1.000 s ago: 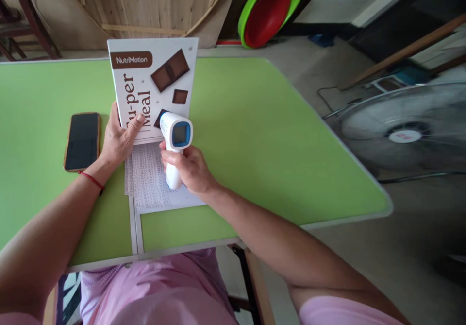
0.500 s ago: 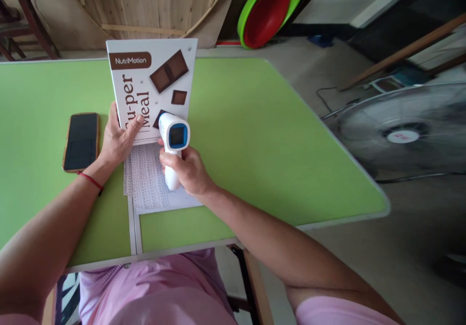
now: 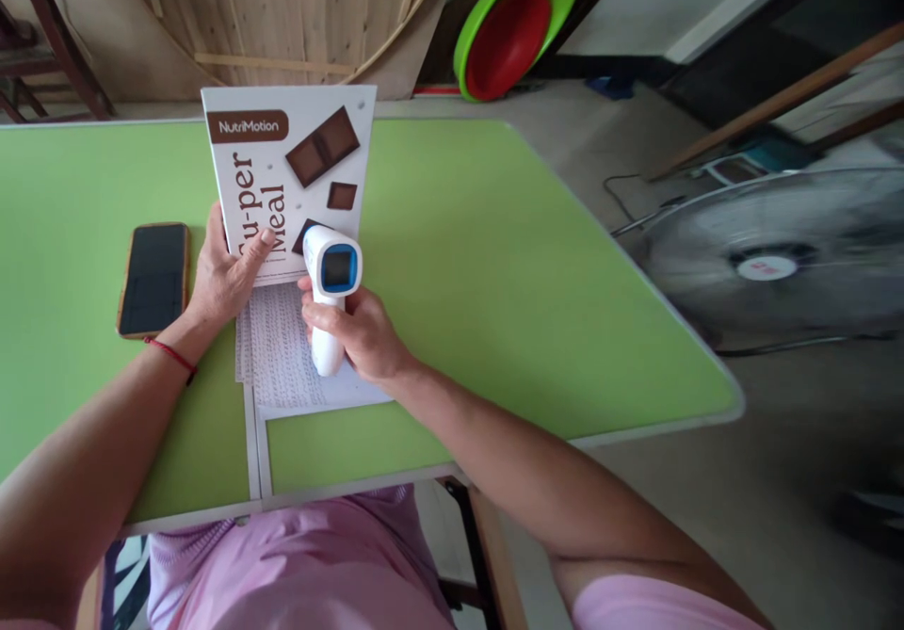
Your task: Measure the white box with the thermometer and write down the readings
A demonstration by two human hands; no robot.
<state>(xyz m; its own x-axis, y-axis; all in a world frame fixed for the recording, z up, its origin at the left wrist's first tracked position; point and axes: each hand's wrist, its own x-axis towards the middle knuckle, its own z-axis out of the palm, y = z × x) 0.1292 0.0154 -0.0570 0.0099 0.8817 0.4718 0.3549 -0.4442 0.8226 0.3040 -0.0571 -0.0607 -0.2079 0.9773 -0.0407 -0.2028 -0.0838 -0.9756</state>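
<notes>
My left hand [image 3: 230, 267] grips the lower left edge of a white box [image 3: 311, 178] printed with brown chocolate pieces, its thumb across the front. The box is held up, its printed face towards me. In my right hand [image 3: 360, 329] is a white infrared thermometer [image 3: 329, 282] with a blue-framed, dark screen facing me. Its head overlaps the lower right of the box in my view; whether they touch I cannot tell. Sheets of handwritten paper [image 3: 282, 357] lie on the table below both hands, partly covered by them.
A phone [image 3: 153, 280] in a tan case lies left of my left hand on the green table [image 3: 508, 282]. Beyond the right edge stands a large fan [image 3: 769, 263]. Green and red basins [image 3: 509, 41] lean behind the table, beside a round wooden board [image 3: 282, 8].
The whole view has shifted slightly, so everything appears a little lower and further left. Both hands keep their hold on the box and the thermometer, with no clear movement between them.
</notes>
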